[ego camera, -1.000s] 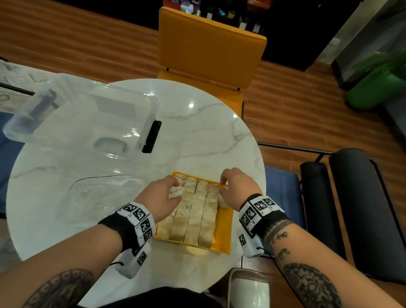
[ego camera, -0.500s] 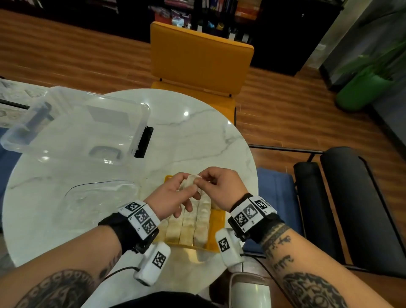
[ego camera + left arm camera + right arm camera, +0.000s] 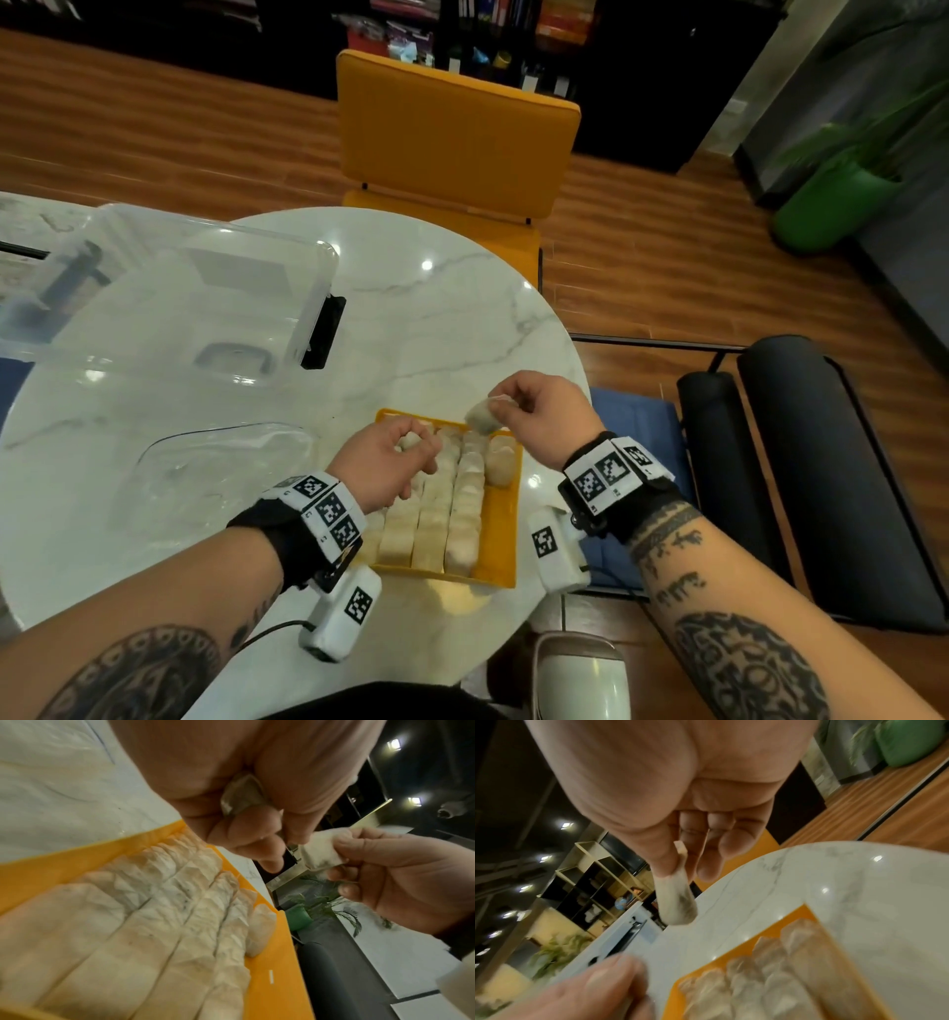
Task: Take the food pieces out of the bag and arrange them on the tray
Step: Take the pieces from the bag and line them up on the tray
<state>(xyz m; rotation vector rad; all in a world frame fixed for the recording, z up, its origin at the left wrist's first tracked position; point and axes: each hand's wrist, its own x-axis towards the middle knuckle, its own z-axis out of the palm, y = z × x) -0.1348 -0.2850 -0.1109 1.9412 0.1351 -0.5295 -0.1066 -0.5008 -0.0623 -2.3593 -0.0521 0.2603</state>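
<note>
An orange tray (image 3: pixel 500 534) near the table's front edge holds several rows of pale dumplings (image 3: pixel 436 509); the rows (image 3: pixel 154 923) fill most of it, and its right strip is partly bare. My right hand (image 3: pixel 539 411) is raised over the tray's far right corner and pinches one dumpling (image 3: pixel 481 415) by its edge; that dumpling (image 3: pixel 677 902) hangs from thumb and fingers. My left hand (image 3: pixel 382 462) hovers over the tray's far left with its fingers curled round another dumpling (image 3: pixel 241 795). The clear plastic bag (image 3: pixel 215 467) lies flat to the left of the tray.
A clear plastic storage box (image 3: pixel 169 298) with a black latch (image 3: pixel 323 331) stands at the back left of the round marble table (image 3: pixel 436 308). An orange chair (image 3: pixel 457 133) stands behind the table; dark padded seats (image 3: pixel 821 462) are to the right.
Both hands rose from the tray's far end, met over it, then parted. The right hand now holds a dumpling up to the right; the left keeps one in its fist.
</note>
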